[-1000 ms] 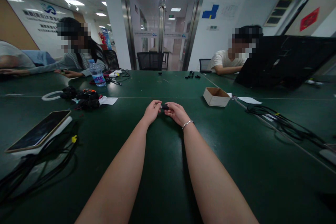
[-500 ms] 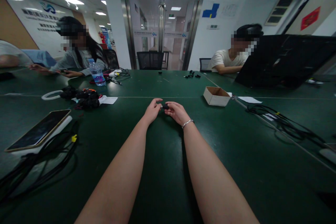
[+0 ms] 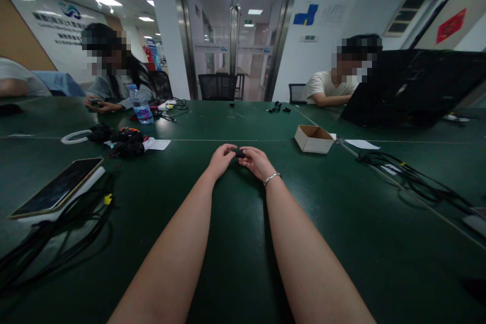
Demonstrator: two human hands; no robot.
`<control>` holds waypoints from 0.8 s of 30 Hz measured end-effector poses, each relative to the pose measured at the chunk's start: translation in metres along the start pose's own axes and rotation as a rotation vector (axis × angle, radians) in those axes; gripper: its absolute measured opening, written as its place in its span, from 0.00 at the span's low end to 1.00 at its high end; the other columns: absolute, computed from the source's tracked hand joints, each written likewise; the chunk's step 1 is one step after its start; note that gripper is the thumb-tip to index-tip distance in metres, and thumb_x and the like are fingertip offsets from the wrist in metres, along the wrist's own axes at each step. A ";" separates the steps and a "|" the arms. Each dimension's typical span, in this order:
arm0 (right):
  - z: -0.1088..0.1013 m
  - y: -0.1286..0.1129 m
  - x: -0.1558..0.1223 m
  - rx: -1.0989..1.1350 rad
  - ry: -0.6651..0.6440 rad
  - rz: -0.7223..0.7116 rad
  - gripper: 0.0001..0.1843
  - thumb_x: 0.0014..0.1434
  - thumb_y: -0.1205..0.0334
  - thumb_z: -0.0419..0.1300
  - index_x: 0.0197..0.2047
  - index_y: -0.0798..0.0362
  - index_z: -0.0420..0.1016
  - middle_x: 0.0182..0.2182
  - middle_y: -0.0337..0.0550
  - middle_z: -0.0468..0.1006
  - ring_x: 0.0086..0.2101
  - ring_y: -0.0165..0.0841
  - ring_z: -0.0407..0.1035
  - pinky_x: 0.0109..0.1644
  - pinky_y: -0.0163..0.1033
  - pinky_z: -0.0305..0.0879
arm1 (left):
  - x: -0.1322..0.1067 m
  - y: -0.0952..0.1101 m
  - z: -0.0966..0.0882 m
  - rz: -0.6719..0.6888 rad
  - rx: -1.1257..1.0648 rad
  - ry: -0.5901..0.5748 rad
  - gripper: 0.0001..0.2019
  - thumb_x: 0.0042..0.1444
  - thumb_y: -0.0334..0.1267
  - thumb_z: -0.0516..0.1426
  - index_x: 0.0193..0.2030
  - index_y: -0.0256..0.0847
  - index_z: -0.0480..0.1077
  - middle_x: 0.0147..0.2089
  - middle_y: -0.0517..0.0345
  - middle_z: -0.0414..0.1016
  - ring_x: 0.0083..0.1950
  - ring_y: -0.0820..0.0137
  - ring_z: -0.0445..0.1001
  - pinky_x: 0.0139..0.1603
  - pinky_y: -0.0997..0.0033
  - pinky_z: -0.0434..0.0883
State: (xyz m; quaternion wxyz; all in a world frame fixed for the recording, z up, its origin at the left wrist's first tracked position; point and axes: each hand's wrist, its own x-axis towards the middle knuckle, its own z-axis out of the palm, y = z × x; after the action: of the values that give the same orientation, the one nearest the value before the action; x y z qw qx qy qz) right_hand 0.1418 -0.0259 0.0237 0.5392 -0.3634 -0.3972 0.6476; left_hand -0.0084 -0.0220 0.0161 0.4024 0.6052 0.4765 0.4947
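Above the green table, in front of me, my two hands meet at a small black piece (image 3: 239,153), short and bar-shaped. Its exact kind is too small to make out. My right hand (image 3: 257,163) pinches its right end between thumb and fingers, and a silver bracelet (image 3: 272,178) circles that wrist. At the other end, the thumb and fingertips of my left hand (image 3: 221,159) close on the piece. The fingers partly hide both ends.
An open white box (image 3: 313,144) stands ahead on the right, with black cables (image 3: 413,182) beyond it. On the left lie a phone (image 3: 56,187), more cables (image 3: 79,228) and a dark bundle (image 3: 127,143). A bottle (image 3: 141,106) stands farther back. Two people sit across the table (image 3: 243,263).
My left fingers have come closer in on the black piece, and the bright tip seen at its left end no longer shows. The person at left has drawn an outstretched hand in.
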 end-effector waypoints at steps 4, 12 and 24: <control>0.000 0.001 0.001 -0.001 -0.001 0.000 0.04 0.54 0.73 0.60 0.34 0.56 0.73 0.24 0.41 0.76 0.24 0.29 0.72 0.29 0.33 0.73 | -0.001 0.001 0.000 -0.005 -0.023 -0.042 0.13 0.52 0.35 0.55 0.45 0.37 0.71 0.32 0.57 0.70 0.29 0.74 0.66 0.26 0.78 0.61; -0.001 0.001 0.000 -0.004 -0.015 0.003 0.05 0.54 0.73 0.60 0.34 0.56 0.74 0.24 0.41 0.76 0.25 0.29 0.73 0.29 0.32 0.74 | 0.001 -0.005 0.001 0.002 -0.011 -0.013 0.11 0.57 0.40 0.52 0.42 0.39 0.72 0.25 0.62 0.66 0.23 0.76 0.61 0.26 0.77 0.60; -0.001 0.000 0.000 -0.005 -0.041 -0.001 0.06 0.54 0.73 0.59 0.34 0.57 0.75 0.26 0.43 0.77 0.24 0.28 0.72 0.30 0.32 0.73 | 0.000 0.004 0.001 -0.062 -0.105 -0.051 0.13 0.56 0.36 0.50 0.44 0.37 0.71 0.21 0.63 0.62 0.21 0.76 0.59 0.24 0.77 0.58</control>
State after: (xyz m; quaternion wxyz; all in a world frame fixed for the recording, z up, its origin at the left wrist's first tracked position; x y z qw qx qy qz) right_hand 0.1429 -0.0262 0.0235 0.5304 -0.3513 -0.4099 0.6536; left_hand -0.0063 -0.0229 0.0195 0.4607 0.5806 0.4582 0.4906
